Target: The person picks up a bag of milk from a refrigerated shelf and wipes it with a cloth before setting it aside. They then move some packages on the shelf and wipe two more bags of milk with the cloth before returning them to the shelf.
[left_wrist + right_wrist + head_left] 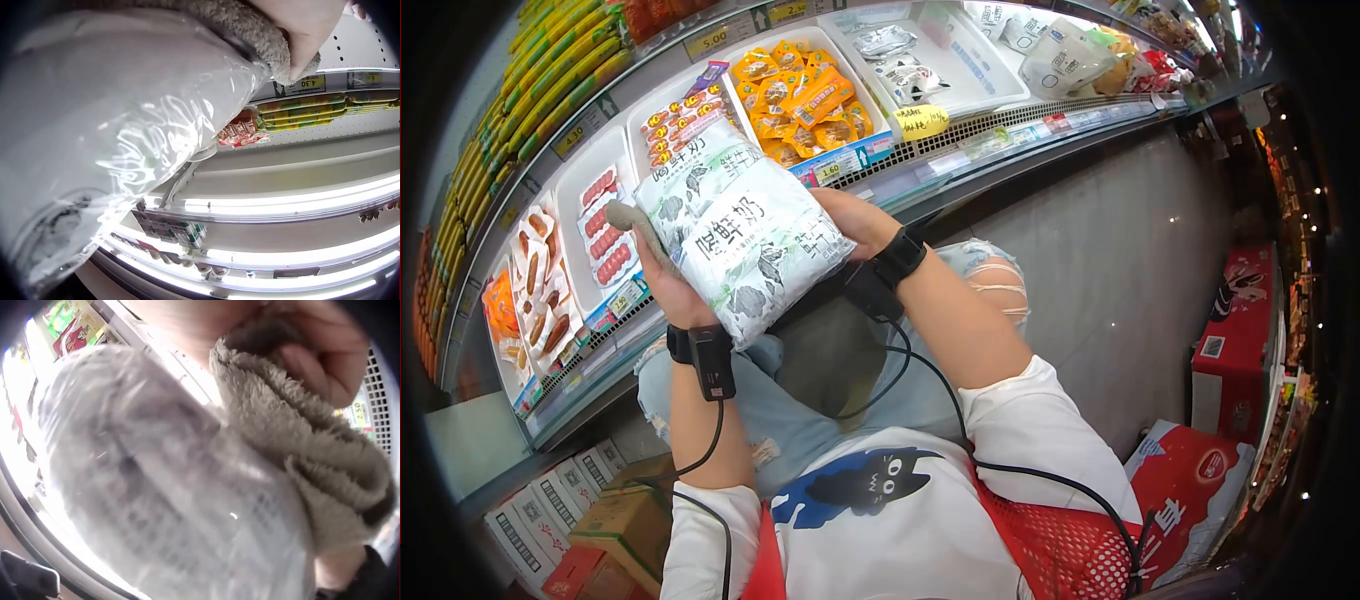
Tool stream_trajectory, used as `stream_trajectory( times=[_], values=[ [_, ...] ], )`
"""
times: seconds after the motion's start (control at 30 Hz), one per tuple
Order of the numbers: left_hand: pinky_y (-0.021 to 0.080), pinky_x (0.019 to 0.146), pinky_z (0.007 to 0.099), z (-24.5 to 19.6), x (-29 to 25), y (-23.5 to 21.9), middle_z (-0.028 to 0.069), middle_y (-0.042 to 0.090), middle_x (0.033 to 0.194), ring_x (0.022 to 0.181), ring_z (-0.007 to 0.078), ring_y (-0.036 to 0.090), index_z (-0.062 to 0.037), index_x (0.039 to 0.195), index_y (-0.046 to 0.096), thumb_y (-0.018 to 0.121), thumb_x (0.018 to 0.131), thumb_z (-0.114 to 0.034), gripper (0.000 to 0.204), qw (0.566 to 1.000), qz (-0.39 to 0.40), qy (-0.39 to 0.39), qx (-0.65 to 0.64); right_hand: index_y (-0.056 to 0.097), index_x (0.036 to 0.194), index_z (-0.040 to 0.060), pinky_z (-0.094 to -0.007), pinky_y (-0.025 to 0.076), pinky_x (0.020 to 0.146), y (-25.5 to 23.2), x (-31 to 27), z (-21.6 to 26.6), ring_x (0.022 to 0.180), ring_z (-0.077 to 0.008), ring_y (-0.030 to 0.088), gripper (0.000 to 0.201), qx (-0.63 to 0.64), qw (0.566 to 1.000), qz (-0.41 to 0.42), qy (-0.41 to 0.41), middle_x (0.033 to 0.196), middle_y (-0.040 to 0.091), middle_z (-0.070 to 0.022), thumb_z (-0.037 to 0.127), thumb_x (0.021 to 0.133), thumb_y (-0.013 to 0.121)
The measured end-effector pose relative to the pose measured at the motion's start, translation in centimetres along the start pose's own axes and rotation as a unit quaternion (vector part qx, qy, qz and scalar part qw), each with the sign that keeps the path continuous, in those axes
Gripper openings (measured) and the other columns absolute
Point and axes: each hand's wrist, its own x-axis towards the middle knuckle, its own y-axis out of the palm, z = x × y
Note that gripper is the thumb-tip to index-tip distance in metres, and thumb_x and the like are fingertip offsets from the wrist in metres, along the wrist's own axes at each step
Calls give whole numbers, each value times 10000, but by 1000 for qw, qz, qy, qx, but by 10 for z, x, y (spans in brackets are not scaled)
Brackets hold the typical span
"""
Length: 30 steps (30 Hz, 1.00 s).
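Observation:
Between both hands, above the lap, is a clear-wrapped bundle of white milk bags with black lettering and cow drawings. My left hand grips its left side, and a grey-brown fluffy cloth pokes out by the fingers. On the opposite side my right hand holds the bundle's edge, its fingers partly hidden. In the left wrist view the cloth lies along the glossy wrap. Curled fingers bunch the cloth in the right wrist view, against the blurred bundle.
Beyond the hands runs a chilled shelf with trays of sausages and orange packets. A white tray holds a few milk bags behind a yellow label. Cartons stand lower left, red boxes at right. Cables trail from both wrists.

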Motion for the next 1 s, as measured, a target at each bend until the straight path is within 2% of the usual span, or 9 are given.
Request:
stream_trajectory(
  times=[0.13, 0.23, 0.33, 0.43, 0.53, 0.67, 0.9, 0.97, 1.0],
  values=[
    [354, 1037, 418, 1, 0, 7, 117, 453, 1349, 1216, 284, 461, -73, 1373, 366, 409, 944, -436, 564, 999, -35, 4, 31, 528, 1173, -23, -297, 473, 833, 5, -6, 2, 974, -189, 588, 365, -211, 954, -140, -160, 1124, 589, -123, 205, 894, 587],
    [366, 1027, 428, 2, 2, -1, 123, 457, 1347, 1203, 289, 474, -68, 1361, 383, 414, 943, -428, 552, 1000, -27, -12, 9, 539, 1034, -14, -275, 450, 767, -2, 2, -4, 826, -174, 544, 388, -421, 758, -273, -417, 923, 576, -72, 202, 773, 728],
    [381, 1014, 429, 2, 1, -1, 129, 472, 1333, 1184, 291, 492, -50, 1346, 398, 417, 947, -418, 543, 1000, -11, -26, 2, 552, 968, -4, -264, 453, 729, 4, -9, -1, 755, -131, 525, 300, -517, 643, -377, -422, 833, 563, -51, 172, 785, 712],
    [399, 999, 444, 1, -2, 8, 140, 489, 1308, 1166, 298, 507, -45, 1338, 399, 406, 957, -400, 521, 999, -8, -34, 7, 586, 982, -13, -238, 452, 697, -1, -15, 3, 739, -97, 541, 233, -421, 851, -232, -213, 839, 600, -30, 169, 847, 637],
    [406, 994, 453, 0, -3, 13, 146, 488, 1304, 1167, 305, 505, -43, 1341, 391, 390, 966, -388, 509, 999, 4, -47, 12, 612, 1023, -27, -224, 461, 689, 2, -10, -7, 762, -71, 574, 250, -233, 951, -99, -179, 890, 642, -22, 185, 908, 543],
    [403, 998, 449, 5, -7, 20, 144, 474, 1317, 1186, 300, 488, -37, 1353, 365, 373, 975, -384, 513, 996, 73, -56, -6, 492, 1234, -25, -248, 462, 845, 16, -20, -12, 1005, -105, 574, 401, -115, 974, -56, -184, 1140, 602, -83, 209, 913, 548],
    [360, 1027, 396, 5, -1, 13, 93, 472, 1326, 1209, 242, 466, -64, 1352, 357, 368, 979, -396, 500, 994, 45, -49, 86, 440, 1276, 37, -341, 416, 978, -7, -31, -22, 1113, -218, 538, 431, -499, 800, -8, -333, 1199, 559, -91, 111, 877, 585],
    [342, 1039, 409, -1, 1, 9, 86, 466, 1336, 1222, 242, 454, -78, 1368, 346, 384, 972, -396, 509, 997, 38, -31, 67, 437, 1284, 54, -376, 413, 986, -7, -29, -21, 1127, -238, 530, 465, -19, 980, 67, -186, 1206, 555, -103, 168, 868, 611],
    [331, 1047, 421, -5, 1, 11, 86, 462, 1343, 1231, 243, 447, -86, 1380, 336, 397, 967, -397, 520, 997, 37, -18, 58, 435, 1288, 62, -394, 411, 991, -8, -27, -22, 1134, -248, 526, 483, 232, 964, 95, -88, 1210, 553, -109, 196, 864, 624]
  ],
)
